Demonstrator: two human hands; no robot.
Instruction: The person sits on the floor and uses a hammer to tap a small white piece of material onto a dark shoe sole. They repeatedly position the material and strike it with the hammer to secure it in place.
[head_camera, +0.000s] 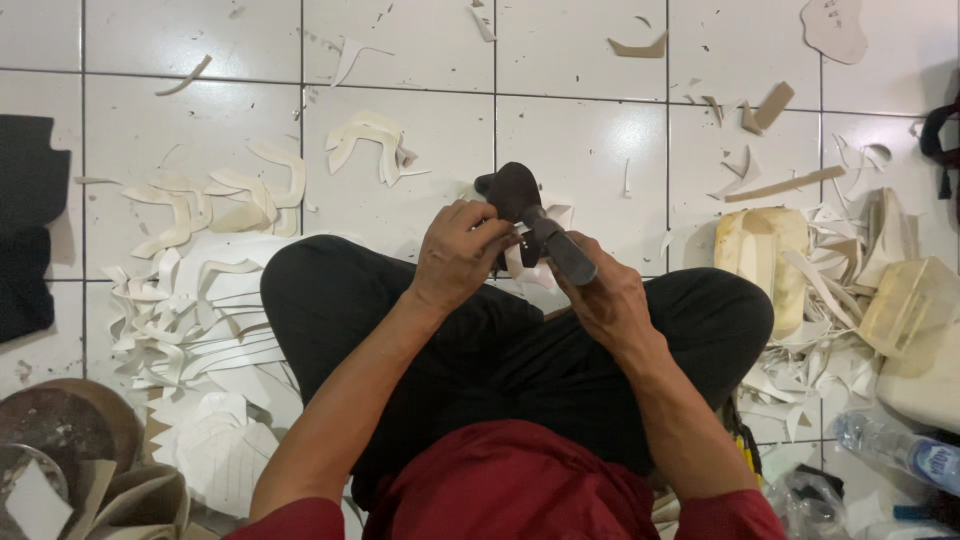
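Head view, looking straight down on a seated person with crossed legs in black trousers (420, 330) and a red shirt (510, 485), on a white tiled floor (580, 140). The left hand (458, 255) is curled shut, fingers pinching a dark brown shoe-shaped piece (510, 190) that projects up and away from the knuckles, just above the knees. The right hand (605, 295) is closed in a fist around the dark handle of a knife-like tool (560, 245); the tool runs diagonally from the fist toward the left hand and meets the dark piece close to the left fingertips. A pale cut piece (535, 265) shows beneath and between the two hands; whether either hand grips it cannot be told. The tool's working end is hidden behind the left fingers and the dark piece, so its shape is not clear. Cream offcut strips (200, 300) lie heaped at the person's left, more scraps (830, 250) and a yellowish block (760, 250) at the right. A plastic bottle (900, 450) lies at the lower right, partly cut off by the frame edge.
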